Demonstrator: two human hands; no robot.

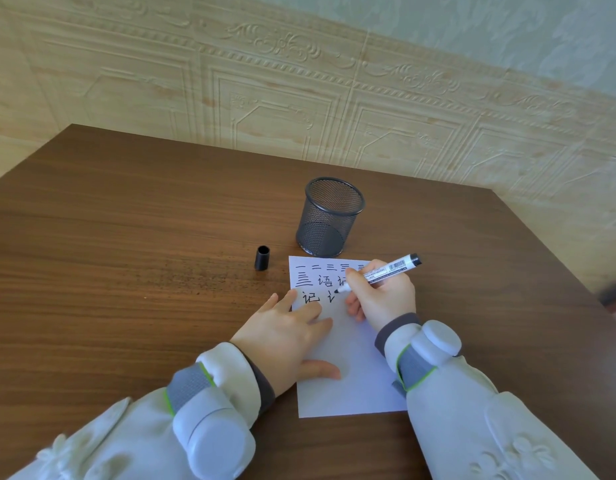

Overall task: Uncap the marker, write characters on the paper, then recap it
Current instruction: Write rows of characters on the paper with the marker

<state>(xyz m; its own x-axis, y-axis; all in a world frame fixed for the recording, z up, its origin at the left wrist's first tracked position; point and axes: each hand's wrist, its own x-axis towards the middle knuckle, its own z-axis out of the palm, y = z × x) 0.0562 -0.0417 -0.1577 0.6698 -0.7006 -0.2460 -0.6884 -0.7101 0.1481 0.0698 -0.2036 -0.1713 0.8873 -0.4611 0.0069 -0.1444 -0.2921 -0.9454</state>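
A white sheet of paper lies on the brown table, with three rows of black characters across its upper part. My right hand grips an uncapped white marker; its black tip touches the paper in the third row, beside a half-written character. My left hand lies flat with straight fingers on the paper's left edge, partly covering the third row's first character. The black cap stands upright on the table, left of the paper's top corner.
A dark mesh pen holder stands just behind the paper's top edge. The wooden table stretches wide to the left and ends at a patterned wall behind. Both wrists wear grey-and-white bands.
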